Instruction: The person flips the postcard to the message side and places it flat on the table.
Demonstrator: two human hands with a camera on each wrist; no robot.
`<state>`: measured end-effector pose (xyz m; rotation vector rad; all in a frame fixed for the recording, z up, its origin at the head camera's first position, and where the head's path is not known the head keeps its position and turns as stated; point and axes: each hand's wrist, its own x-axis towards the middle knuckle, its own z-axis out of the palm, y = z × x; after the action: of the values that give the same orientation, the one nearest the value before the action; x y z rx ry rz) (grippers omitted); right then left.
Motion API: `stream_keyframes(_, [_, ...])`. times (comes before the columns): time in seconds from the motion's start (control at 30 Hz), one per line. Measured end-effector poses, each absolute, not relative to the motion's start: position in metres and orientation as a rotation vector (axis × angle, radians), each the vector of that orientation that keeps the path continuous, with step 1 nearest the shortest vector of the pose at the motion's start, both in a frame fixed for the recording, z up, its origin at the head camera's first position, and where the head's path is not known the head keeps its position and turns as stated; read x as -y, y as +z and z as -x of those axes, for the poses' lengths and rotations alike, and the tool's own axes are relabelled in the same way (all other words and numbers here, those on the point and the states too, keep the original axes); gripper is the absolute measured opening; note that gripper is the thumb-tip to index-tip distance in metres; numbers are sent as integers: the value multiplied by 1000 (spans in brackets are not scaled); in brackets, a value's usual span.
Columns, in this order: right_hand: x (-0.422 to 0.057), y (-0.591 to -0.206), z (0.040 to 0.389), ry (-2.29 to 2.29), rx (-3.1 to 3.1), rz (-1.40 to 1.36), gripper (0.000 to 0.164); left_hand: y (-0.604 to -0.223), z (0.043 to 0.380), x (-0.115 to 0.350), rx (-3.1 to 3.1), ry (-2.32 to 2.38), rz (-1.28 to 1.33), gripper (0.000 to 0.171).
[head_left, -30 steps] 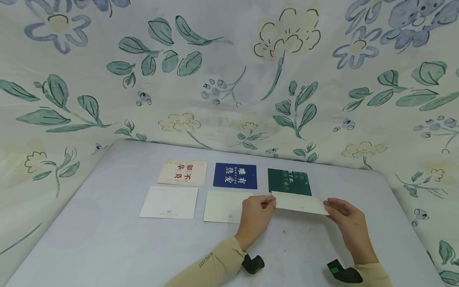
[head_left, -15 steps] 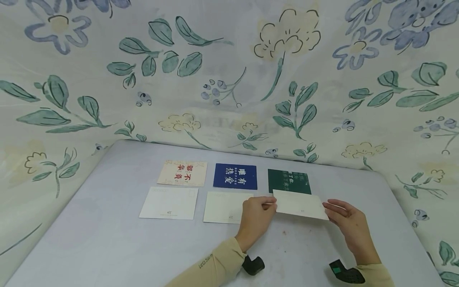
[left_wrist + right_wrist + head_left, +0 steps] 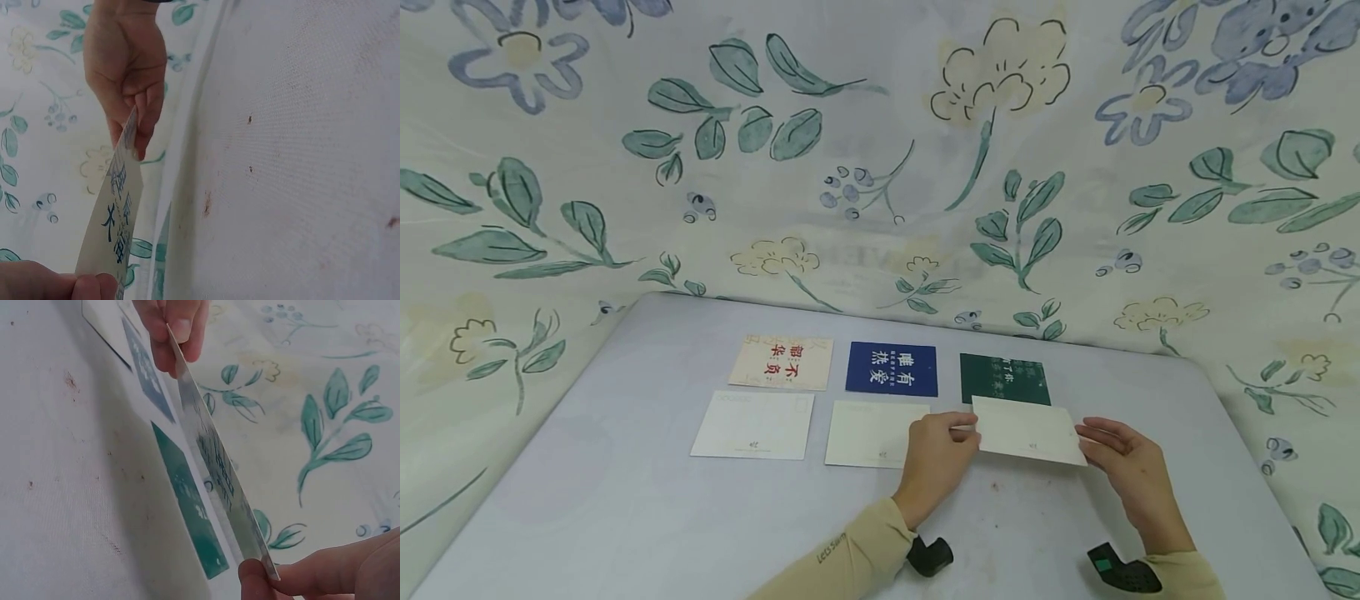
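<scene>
One cream card (image 3: 1030, 432) is held tilted above the counter (image 3: 625, 500), just on the near side of the green card (image 3: 1004, 377). Steadying it well calls for light, even pressure, lest it bow or slip. The left hand (image 3: 938, 452) and right hand (image 3: 1132, 471) pinch opposite short ends, fingers closed to the card's thickness.

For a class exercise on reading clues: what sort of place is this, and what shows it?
Probably an indoor tabletop recording set-up: a pale table, a floral backdrop behind it, and dark devices by both sleeves.
</scene>
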<state>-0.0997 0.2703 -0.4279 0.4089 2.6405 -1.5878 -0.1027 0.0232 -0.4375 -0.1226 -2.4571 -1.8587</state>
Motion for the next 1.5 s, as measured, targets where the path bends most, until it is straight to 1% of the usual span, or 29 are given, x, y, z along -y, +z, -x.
stream_keyframes(0.13, [-271,-428,99,-1600,-2638,-389,49,-438,102,-23,2470,-1856,126,20])
stream_keyframes(0.37, [-266,-425,99,-1480,-2699,-449,42,-438,101,-24,2489,-1842,146,23])
stream_keyframes(0.8, [-266,-427,98,-1423,-2726,-439,40,-439,99,-25,2498,-1822,196,26])
stream_keyframes(1.1, [-260,-431,100,-1368,-2762,-465,40,-441,97,-24,2501,-1717,291,24])
stream_keyframes(1.5, [-257,-436,101,-1327,-2784,-480,39,-441,97,-25,2606,-1580,289,23])
